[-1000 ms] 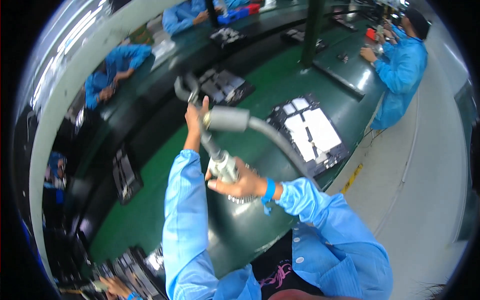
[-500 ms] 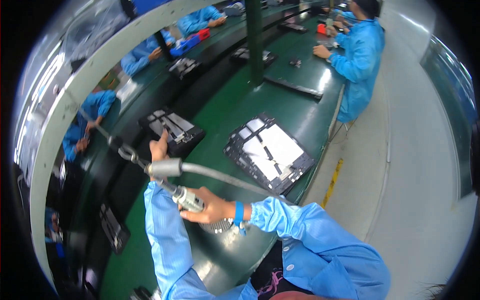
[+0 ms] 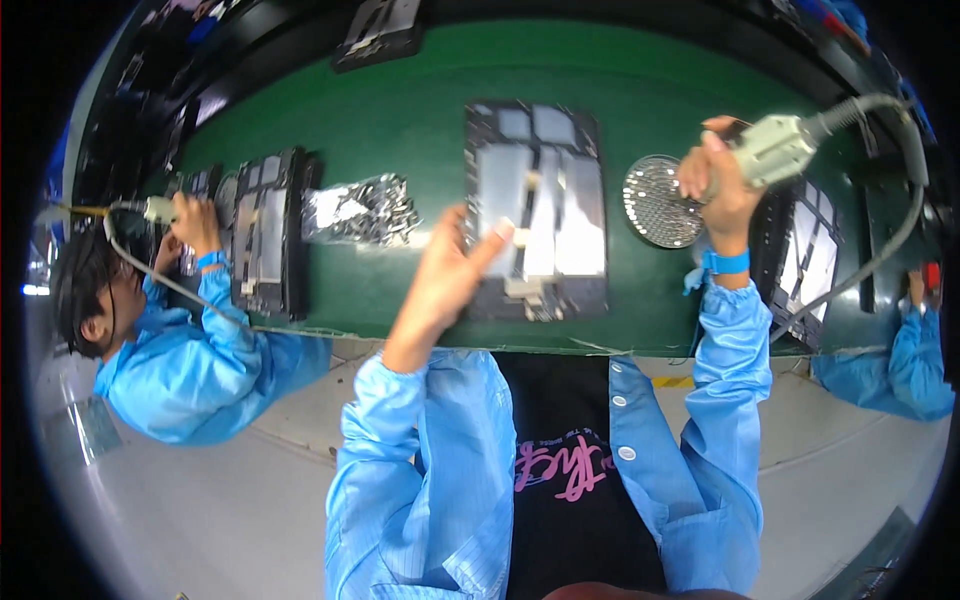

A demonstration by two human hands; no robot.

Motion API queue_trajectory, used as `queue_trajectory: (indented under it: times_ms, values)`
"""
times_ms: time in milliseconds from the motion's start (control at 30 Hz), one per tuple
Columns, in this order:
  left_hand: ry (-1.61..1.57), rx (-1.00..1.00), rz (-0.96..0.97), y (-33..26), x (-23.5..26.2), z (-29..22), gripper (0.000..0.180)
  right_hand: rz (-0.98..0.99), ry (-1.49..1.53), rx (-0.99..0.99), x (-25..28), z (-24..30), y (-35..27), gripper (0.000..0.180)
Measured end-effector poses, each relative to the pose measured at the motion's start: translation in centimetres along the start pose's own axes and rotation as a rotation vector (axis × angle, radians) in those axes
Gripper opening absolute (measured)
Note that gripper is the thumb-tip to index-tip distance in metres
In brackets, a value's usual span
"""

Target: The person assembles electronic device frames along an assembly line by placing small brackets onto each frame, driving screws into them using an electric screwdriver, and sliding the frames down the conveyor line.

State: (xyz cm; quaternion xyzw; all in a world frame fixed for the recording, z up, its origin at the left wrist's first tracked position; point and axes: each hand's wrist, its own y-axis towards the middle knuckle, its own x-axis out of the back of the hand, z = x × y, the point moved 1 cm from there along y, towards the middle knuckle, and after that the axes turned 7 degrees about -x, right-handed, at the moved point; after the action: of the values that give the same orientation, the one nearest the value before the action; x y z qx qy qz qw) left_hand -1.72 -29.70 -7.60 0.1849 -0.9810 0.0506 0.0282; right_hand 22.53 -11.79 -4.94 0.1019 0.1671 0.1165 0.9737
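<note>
An opened tablet (image 3: 489, 180) lies on the green bench straight in front of me, slightly blurred by motion. My left hand (image 3: 445, 275) grips its left edge, the thumb resting over the silvery inner parts. Off to the right, my right hand (image 3: 728, 195) is closed round a pale corded electric screwdriver (image 3: 775, 152); its tip is hidden from view. Just left of that hand sits a round dish (image 3: 655, 205) of small shiny pieces, apparently screws. A second opened tablet (image 3: 808, 250) lies farther right, partly behind the screwdriver and my right hand.
A clear bag of small parts (image 3: 362, 210) lies left of my tablet, beside upright-edged stacked tablets (image 3: 265, 225). A co-worker (image 3: 205, 360) sits at the left, holding a similar tool. Another tablet (image 3: 378, 32) is on the dark belt beyond. The screwdriver's cable (image 3: 905, 225) loops at right.
My view has swung from the left to face the bench. My left hand has come back from the belt and a tablet is now in front of me. The screwdriver stays in my right hand.
</note>
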Motion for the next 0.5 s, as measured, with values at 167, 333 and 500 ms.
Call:
queue_trajectory:
  times_ms: [167,333,500]
  values:
    - [0.516,0.057,0.12,-3.6,0.3,-0.6,0.04,0.074,0.032,-0.037,-0.3,-0.4,-0.5,0.018]
    - [1.007,-0.376,-0.355,-2.4,6.6,0.5,0.021,0.084,0.0,-0.017,-0.5,-0.4,-1.0,0.019]
    - [0.922,-0.278,-0.415,-2.2,8.9,2.6,0.015,0.108,0.007,-0.003,-0.7,-0.6,-0.7,0.019]
